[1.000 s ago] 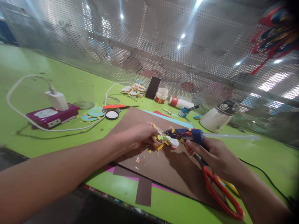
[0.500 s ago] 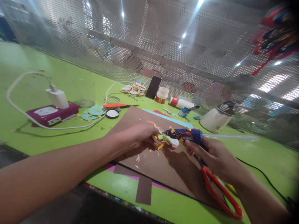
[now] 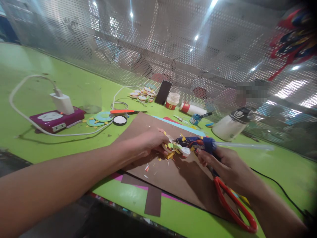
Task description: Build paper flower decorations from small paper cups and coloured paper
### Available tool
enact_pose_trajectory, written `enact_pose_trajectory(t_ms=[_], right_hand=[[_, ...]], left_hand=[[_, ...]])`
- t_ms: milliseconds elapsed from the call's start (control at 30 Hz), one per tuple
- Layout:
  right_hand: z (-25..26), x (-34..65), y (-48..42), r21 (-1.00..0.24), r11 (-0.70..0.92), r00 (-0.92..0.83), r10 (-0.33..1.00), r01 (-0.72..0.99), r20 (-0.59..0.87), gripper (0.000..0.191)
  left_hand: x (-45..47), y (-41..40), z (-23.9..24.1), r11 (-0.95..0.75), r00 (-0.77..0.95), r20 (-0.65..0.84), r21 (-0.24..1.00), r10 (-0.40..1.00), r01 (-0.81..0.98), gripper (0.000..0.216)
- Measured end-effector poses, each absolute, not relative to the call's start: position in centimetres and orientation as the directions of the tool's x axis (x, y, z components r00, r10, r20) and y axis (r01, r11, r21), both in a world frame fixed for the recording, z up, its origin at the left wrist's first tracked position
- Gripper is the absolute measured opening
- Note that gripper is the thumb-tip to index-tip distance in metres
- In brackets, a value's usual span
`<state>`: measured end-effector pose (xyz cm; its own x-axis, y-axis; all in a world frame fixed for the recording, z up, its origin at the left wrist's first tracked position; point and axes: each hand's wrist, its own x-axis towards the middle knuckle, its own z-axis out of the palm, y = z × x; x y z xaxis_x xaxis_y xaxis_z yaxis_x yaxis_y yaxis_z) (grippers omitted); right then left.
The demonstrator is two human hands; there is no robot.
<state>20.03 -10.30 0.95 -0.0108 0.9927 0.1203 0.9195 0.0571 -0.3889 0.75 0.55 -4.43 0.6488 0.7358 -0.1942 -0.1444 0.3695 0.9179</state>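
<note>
My right hand (image 3: 224, 163) is wrapped round a blue hot glue gun (image 3: 198, 142), with a clear glue stick (image 3: 245, 145) poking out of its back. The gun's nozzle points left, at a small white paper piece with yellow bits (image 3: 169, 147) pinched in my left hand (image 3: 155, 140). Whether the nozzle touches it I cannot tell. A similar white piece with a red edge (image 3: 184, 151) sits just under the gun. Beneath both hands lies a brown board (image 3: 158, 175) strewn with paper scraps. Red-handled scissors (image 3: 234, 205) rest on its right side, partly hidden by my right hand.
At the left stands a purple power strip (image 3: 58, 120) with a white charger and cable. Behind the board are an orange cutter (image 3: 123, 112), a round black-rimmed lid (image 3: 120, 120), finished paper pieces (image 3: 142, 94), a phone (image 3: 163, 92), a paint jar (image 3: 195, 119) and a white bottle (image 3: 229, 126).
The camera view has shifted very slightly. Both hands, the glue gun and the paper piece keep almost the same position.
</note>
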Motion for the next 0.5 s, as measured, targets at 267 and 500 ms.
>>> enact_pose_trajectory(t_ms=[267,500], right_hand=[[1.12,19.75,-10.30,-0.379,0.096,-0.045,0.989,0.921,0.141,0.038],[0.96,20.00,-10.36,-0.391,0.052,-0.007,0.993,0.919,0.115,0.043]], left_hand=[[0.93,0.77,-4.71,0.357,0.644,-0.190,0.924,0.741,-0.138,0.012],[0.86,0.63,-4.48,0.362,0.644,-0.195,0.922,0.740,-0.136,0.010]])
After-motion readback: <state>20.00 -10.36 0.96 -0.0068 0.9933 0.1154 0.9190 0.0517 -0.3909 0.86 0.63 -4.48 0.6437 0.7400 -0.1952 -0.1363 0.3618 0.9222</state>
